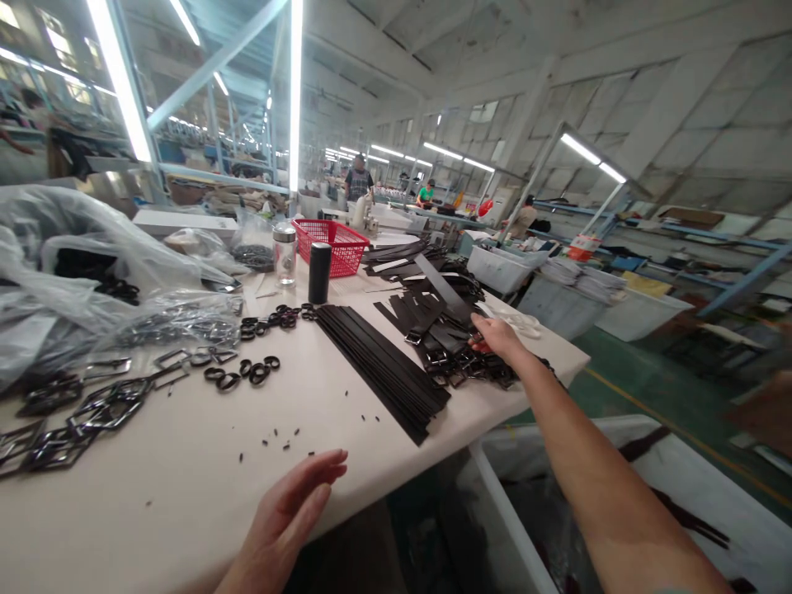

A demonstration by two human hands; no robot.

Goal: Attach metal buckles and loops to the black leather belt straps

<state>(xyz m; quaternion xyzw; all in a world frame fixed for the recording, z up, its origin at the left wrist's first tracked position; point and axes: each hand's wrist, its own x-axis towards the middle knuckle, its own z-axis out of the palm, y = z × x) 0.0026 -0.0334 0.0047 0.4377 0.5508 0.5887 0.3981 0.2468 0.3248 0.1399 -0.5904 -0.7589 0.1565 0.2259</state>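
My right hand [493, 337] reaches over a pile of black belts with metal buckles [440, 356], at the table's right side. Its fingers are closed on the end of a belt [446, 287], whose strap runs up and left from the hand and catches the light. My left hand [294, 507] is over the table's near edge, fingers stretched out and holding nothing. A stack of flat black straps [380, 367] lies between the hands. Small dark bits [285, 446] are scattered beyond my left hand. Black belt loops [256, 373] lie further back.
Loose metal buckles [111, 406] and a clear plastic bag [167, 322] cover the table's left side. At the back stand a black cylinder [319, 274], a glass jar [285, 257] and a red basket [337, 252]. A white bin [516, 528] stands below the right edge. People work farther off.
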